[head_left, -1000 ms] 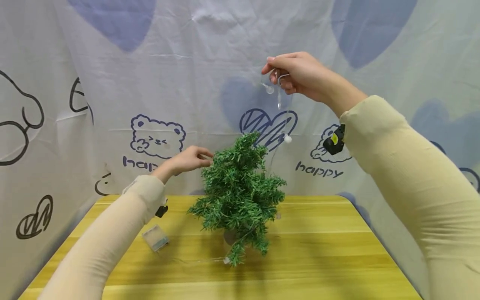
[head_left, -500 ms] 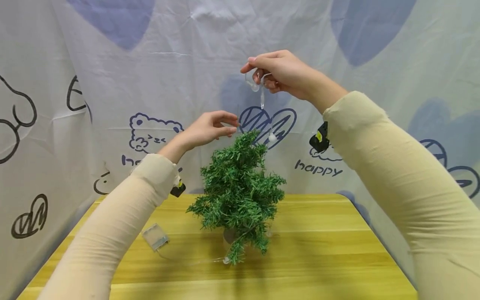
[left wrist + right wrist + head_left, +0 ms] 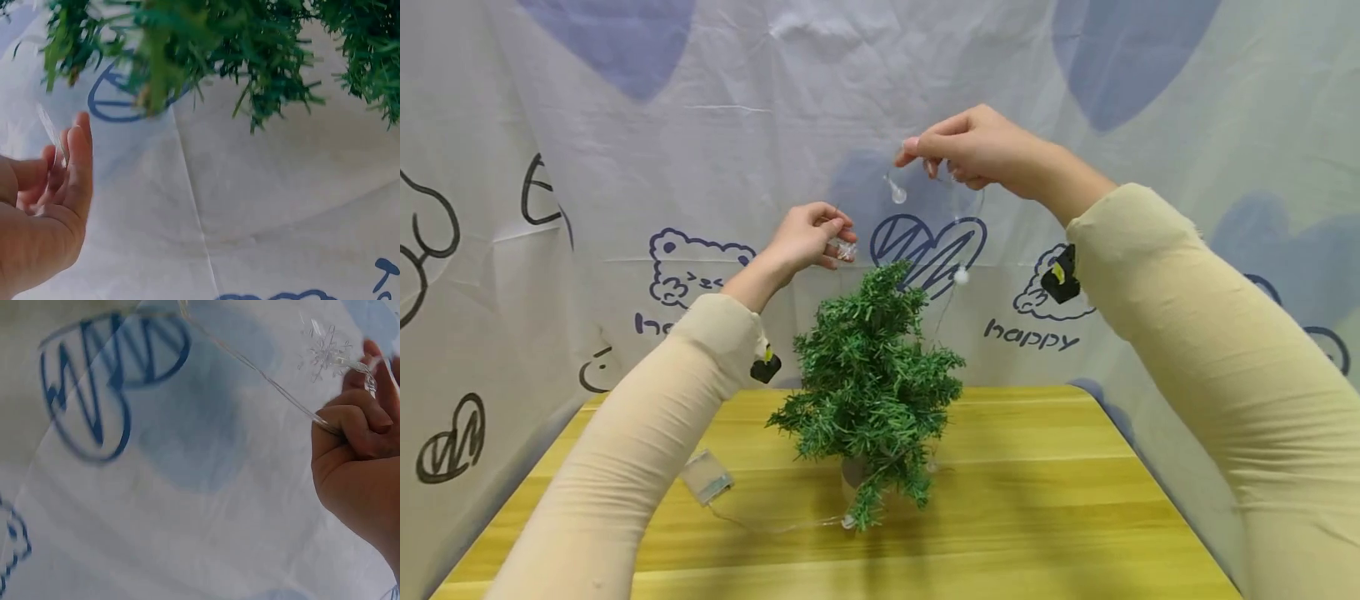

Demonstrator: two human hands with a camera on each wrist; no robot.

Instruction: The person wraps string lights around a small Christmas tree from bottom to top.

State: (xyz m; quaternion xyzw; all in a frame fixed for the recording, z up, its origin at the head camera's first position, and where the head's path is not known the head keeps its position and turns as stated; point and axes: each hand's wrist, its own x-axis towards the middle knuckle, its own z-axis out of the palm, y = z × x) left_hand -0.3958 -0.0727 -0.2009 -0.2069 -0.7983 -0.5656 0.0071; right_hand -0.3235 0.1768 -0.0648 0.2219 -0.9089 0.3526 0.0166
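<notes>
A small green artificial tree (image 3: 872, 367) stands upright on the wooden table (image 3: 1037, 500). Up beside its top left, my left hand (image 3: 808, 237) pinches a clear snowflake piece (image 3: 846, 250) of the string lights. The left wrist view shows it as a thin clear edge between thumb and fingers. Higher, to the right of the treetop, my right hand (image 3: 981, 154) grips the lights' clear wire (image 3: 269, 378) with curled fingers. A snowflake light (image 3: 328, 350) dangles at those fingers in the right wrist view. Another light (image 3: 962, 275) hangs lower on the wire, which runs down behind the tree.
A clear battery box (image 3: 706, 477) lies on the table left of the tree. Its wire leads to a light (image 3: 848, 522) by the lowest front branch. A printed white cloth (image 3: 805, 108) hangs behind and beside the table.
My left hand has risen from the tree's left side to above its top left and taken hold of a snowflake piece. My right hand moved left, then slightly back right, still holding the wire.
</notes>
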